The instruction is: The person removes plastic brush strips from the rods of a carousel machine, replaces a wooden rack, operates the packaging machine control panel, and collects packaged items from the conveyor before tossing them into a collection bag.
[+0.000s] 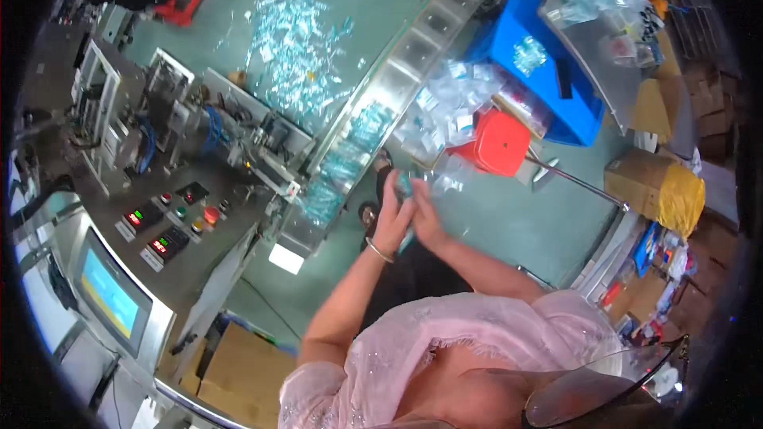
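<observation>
My left hand and my right hand are raised close together in front of my body, just right of the conveyor's near end. Between their fingertips shows a small teal and clear packet, gripped from both sides. Motion blur hides its exact shape and whether there is more than one. On the conveyor, many similar teal packets lie heaped in its near compartments, left of my hands.
Machinery with a button panel and a screen stands at left. Packets litter the floor beyond it. A red stool, clear bags and a blue bin are at right. Boxes stand farther right.
</observation>
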Demonstrator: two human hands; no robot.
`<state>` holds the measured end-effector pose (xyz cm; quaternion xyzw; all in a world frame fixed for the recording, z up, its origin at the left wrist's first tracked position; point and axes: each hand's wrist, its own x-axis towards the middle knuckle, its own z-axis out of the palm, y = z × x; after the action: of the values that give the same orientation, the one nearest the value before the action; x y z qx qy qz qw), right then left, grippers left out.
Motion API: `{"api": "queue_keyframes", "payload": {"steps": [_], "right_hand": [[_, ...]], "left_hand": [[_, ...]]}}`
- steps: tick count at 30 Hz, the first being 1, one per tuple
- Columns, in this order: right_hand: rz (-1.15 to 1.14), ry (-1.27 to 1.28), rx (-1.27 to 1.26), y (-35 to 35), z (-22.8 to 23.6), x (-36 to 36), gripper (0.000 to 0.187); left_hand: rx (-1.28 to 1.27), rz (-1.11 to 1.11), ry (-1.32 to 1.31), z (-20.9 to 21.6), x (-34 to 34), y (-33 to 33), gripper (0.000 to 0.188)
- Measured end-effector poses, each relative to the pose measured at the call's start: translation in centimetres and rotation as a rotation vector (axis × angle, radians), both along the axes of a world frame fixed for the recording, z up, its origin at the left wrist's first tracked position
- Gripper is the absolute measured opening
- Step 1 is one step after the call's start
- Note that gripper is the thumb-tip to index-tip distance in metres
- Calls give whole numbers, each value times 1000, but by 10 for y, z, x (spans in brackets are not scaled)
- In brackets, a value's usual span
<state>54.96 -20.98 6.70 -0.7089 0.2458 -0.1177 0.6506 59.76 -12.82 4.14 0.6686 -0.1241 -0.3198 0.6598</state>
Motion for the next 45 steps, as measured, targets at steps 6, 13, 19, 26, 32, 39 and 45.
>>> {"api": "queue_keyframes", "payload": {"steps": [6,13,19,26,32,39,45], "right_hand": [[409,133,-518,-12,4,33,33],[356,175,125,-60,37,105,39],[380,36,10,-81,24,148,42],[565,253,99,-61,55,127,40],[635,191,205,-48,75,103,23],[742,231,-203,-52,43,103,16],[439,137,407,-61,81,95,40]], "left_hand": [[4,142,431,22,49,4,46],[251,-334,-532,64,116,-31,52],[391,-281,-608,79,154,-51,61],[167,130,10,123,140,-47,37],[-87,457,301,143,136,-32,23],[346,43,-287,122,125,-35,16],[409,4,-414,154,105,-42,22]]}}
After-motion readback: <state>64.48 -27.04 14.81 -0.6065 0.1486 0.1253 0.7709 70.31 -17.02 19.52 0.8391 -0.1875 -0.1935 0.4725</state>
